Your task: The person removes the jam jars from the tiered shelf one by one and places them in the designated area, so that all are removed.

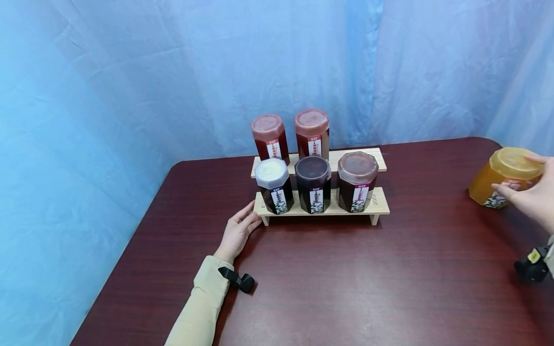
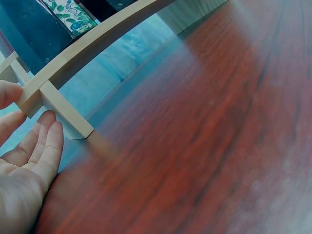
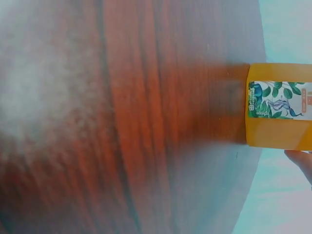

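Note:
At the right edge of the head view, my right hand (image 1: 534,190) grips an octagonal jar (image 1: 504,178) of yellow-orange contents, thumb and fingers on its sides. Its leafy label (image 3: 280,100) shows in the right wrist view; whether its base touches the table I cannot tell. My left hand (image 1: 237,233) pinches the left end of the front wooden shelf (image 1: 331,210), fingertips above and below the board. That shelf carries a white-topped dark jar (image 1: 279,192), a dark purple jar (image 1: 312,190) and a brownish-red jar (image 1: 356,187).
Behind it, a second wooden shelf (image 1: 374,156) bears two red jars (image 1: 283,146) at its left and middle, with bare board at the right. Both shelves stand on a dark red-brown table (image 1: 324,278). Blue curtains (image 1: 259,62) hang at the back and left.

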A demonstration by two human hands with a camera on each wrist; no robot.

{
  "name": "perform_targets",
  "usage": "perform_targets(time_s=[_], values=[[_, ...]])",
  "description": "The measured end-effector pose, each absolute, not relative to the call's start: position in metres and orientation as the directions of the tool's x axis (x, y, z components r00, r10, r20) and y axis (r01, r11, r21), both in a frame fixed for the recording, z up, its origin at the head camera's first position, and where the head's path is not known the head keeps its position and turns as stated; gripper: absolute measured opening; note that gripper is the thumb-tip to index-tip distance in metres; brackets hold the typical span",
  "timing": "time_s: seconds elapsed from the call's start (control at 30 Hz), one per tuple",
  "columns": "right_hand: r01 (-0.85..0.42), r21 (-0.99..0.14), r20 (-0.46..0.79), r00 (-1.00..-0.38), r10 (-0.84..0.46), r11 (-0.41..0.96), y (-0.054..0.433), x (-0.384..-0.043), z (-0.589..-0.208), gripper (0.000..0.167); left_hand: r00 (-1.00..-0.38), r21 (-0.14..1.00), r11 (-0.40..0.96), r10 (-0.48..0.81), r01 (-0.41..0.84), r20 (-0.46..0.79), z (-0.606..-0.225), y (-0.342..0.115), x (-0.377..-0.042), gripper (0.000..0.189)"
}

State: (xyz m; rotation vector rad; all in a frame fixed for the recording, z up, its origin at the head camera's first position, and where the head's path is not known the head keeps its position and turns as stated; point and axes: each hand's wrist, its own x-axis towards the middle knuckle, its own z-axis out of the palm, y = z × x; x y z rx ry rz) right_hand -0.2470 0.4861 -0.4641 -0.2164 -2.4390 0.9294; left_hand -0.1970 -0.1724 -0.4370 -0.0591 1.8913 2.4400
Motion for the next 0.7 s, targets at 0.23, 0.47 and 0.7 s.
perform_targets(time_s=[0.23,0.47,0.7], values=[[-0.057,-0.616,0.484,-0.815,0.320,0.786,0.506,-0.261,-0.474,0.084,-0.998,0.970,-0.239,0.028,-0.054,-0.049,-0.438,-0.172,-0.197,0.049],[-0.054,-0.566,0.482,-0.831,0.277,0.823,0.536,-0.278,-0.482,0.086,-0.998,0.972,-0.225,0.034,-0.062,-0.056,-0.439,-0.172,-0.196,0.049],[-0.095,-0.548,0.496,-0.836,0.232,0.831,0.541,-0.278,-0.480,0.086,-0.998,0.975,-0.217,0.036,-0.054,-0.047,-0.438,-0.173,-0.197,0.048]])
